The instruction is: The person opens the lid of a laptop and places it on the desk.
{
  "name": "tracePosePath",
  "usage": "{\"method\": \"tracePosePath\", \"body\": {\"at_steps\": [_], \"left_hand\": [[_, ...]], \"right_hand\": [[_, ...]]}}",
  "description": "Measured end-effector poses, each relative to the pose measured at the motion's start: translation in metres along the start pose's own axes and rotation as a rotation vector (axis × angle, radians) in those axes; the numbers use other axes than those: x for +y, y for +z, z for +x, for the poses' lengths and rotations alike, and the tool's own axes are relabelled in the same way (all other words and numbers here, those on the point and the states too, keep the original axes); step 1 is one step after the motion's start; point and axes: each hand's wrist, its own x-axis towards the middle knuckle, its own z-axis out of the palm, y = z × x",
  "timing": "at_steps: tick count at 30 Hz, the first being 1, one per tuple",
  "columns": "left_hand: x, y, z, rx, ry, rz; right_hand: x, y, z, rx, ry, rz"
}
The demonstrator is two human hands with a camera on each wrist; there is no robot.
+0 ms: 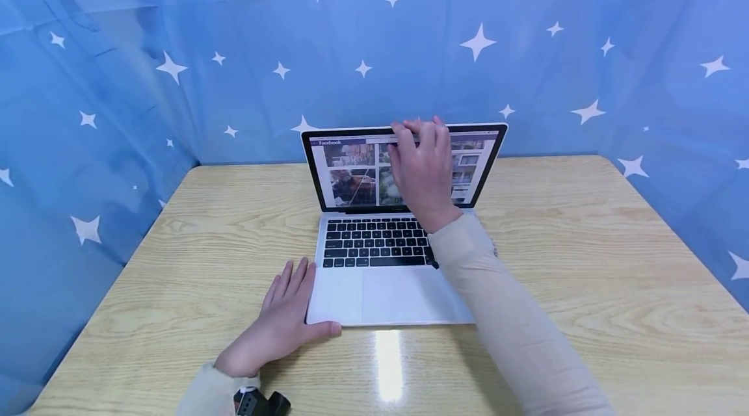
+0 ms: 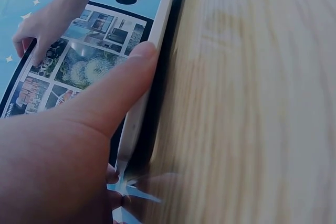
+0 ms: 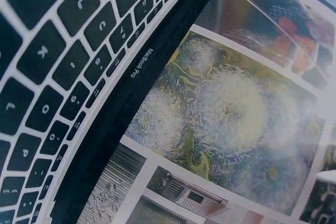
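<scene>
A silver laptop [image 1: 336, 296] stands opened on the wooden table, its screen [image 1: 354, 185] lit with a page of pictures. With my right hand [image 1: 424, 169] I grip the top edge of the lid near its middle, my forearm passing over the right part of the keyboard [image 1: 374, 242]. My left hand [image 1: 283, 318] lies at the front left corner of the base, fingers straight along the side and thumb against the front edge. In the left wrist view that thumb [image 2: 121, 82] touches the base's edge. The right wrist view has the screen [image 3: 231, 108] and keys, not the hand.
The wooden table [image 1: 234, 221] extends to both sides of the laptop. Behind it and at the sides hangs a blue cloth [image 1: 251, 26] with white stars. A small black device [image 1: 260, 403] is strapped to my left wrist.
</scene>
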Motion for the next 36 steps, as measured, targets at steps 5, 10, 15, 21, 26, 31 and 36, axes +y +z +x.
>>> {"method": "tracePosePath", "body": {"at_steps": [5, 10, 15, 21, 26, 31, 36], "left_hand": [[-0.0004, 0.0002, 0.0004, 0.003, 0.001, -0.003], [0.0004, -0.0002, -0.0001, 0.001, 0.0, -0.006], [0.0007, -0.0005, -0.0017, -0.003, -0.002, -0.004], [0.0001, -0.0012, -0.0025, 0.0, 0.003, -0.012], [-0.0019, -0.001, -0.0037, 0.015, 0.026, -0.013], [-0.0027, -0.0004, -0.0029, 0.032, 0.038, -0.01], [-0.002, 0.0003, -0.0022, 0.026, 0.032, -0.011]], "right_hand": [[0.0007, 0.0016, -0.001, -0.01, 0.0, -0.025], [0.0004, 0.0017, -0.002, -0.029, 0.0, -0.03], [0.0007, 0.0032, -0.0021, -0.046, -0.01, -0.03], [0.0015, 0.005, 0.0005, -0.046, -0.013, -0.028], [0.002, 0.0055, 0.0027, -0.061, -0.007, -0.018], [0.0018, 0.007, 0.0045, -0.075, 0.005, -0.026], [0.0013, 0.0085, 0.0049, -0.079, 0.019, -0.054]]}}
